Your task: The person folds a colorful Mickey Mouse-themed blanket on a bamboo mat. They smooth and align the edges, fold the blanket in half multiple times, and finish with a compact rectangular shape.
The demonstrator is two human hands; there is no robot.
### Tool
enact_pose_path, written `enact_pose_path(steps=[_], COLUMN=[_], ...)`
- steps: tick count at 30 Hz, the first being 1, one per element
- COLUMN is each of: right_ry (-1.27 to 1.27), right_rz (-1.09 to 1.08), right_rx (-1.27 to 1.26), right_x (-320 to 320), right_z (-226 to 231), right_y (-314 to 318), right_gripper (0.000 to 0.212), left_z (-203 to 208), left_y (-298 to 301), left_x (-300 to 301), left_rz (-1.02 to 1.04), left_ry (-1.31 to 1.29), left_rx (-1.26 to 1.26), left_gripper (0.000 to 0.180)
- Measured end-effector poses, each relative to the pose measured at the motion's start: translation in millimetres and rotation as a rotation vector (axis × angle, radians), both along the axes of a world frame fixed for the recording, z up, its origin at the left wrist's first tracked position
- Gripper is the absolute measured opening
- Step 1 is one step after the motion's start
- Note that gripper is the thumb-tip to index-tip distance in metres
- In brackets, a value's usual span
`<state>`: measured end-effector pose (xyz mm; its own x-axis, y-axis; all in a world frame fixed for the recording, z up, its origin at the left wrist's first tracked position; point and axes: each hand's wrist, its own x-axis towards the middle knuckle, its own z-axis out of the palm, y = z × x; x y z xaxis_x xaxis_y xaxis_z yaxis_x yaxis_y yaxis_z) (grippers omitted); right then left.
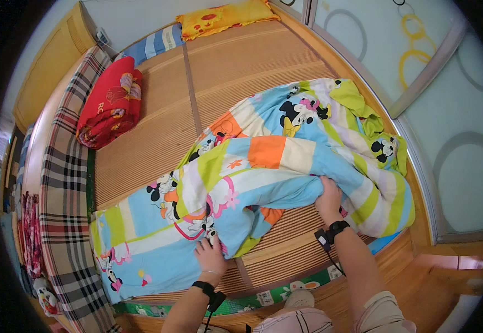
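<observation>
A colourful quilt (286,152) with blue, green, orange and white patches and cartoon mouse prints lies rumpled across the near half of the bed. My left hand (210,257) is at its near edge, left of the middle, with the fingers closed on the cloth. Farther right, my right hand (328,198) grips a raised fold, its fingertips partly sunk in the fabric. Between the hands the edge arches up, baring the striped bed mat (277,244) beneath. The quilt's left part lies fairly flat, while the right part is bunched.
A folded red quilt (111,105) rests beside the plaid-covered bed side (64,166). An orange-yellow pillow (227,19) and a blue striped pillow (155,45) lie at the far end. Sliding wardrobe doors (446,122) border the right side. Wooden floor (374,277) shows at the near right.
</observation>
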<state>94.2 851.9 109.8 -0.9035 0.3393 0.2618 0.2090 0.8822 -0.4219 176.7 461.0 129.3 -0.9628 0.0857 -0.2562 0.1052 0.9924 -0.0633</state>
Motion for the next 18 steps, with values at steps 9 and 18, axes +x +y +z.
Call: enact_pose_path(steps=[9,18], right_ry=[-0.667,-0.652], right_rz=[0.763,1.184], right_rx=[-0.055,-0.434], right_x=[92.6,131.9], right_z=[14.1,33.4], right_y=[-39.0,-68.8], right_gripper=[0.033,0.048], left_z=[38.6,108.8], left_y=[-177.2,-268.8], left_x=[-6.4,23.4], left_rz=[0.094,0.681], left_ry=[0.224,-0.329], left_rx=[0.041,-0.278], left_gripper=[0.034,0.064])
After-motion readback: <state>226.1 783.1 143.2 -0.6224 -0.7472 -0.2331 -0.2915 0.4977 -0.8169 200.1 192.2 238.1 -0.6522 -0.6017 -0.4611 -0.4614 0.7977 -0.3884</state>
